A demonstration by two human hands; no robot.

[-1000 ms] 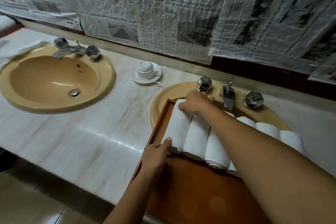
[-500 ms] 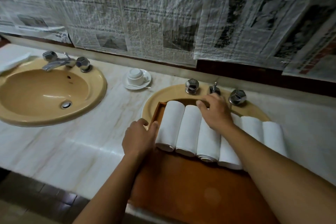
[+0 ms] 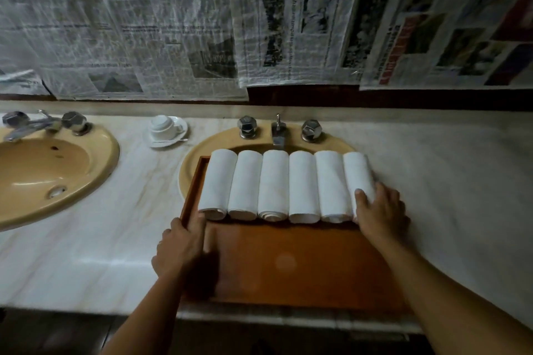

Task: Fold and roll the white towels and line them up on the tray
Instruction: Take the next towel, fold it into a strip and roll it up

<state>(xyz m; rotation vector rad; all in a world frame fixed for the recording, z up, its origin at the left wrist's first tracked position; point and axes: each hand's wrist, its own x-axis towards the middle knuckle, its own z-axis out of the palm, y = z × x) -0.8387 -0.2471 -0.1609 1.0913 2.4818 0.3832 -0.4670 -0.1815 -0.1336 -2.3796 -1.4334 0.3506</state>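
Several rolled white towels (image 3: 275,184) lie side by side in a straight row across the far half of the brown wooden tray (image 3: 302,268), which rests over the right-hand basin. My left hand (image 3: 181,245) rests on the tray's left rim, just in front of the leftmost roll (image 3: 217,181), fingers curled over the edge. My right hand (image 3: 380,212) lies flat against the outer side of the rightmost roll (image 3: 356,173), thumb on top of it, fingers apart.
A yellow basin (image 3: 95,164) with chrome taps sits at the left. An upturned white cup on a saucer (image 3: 165,130) stands between the basins. Taps and spout (image 3: 278,131) stand behind the towels. Newspaper covers the wall. The counter's front edge runs just below the tray.
My right hand moved from the back of the middle rolls to the right end of the row. My left hand slid back along the tray's left rim. The rolls now lie evenly.
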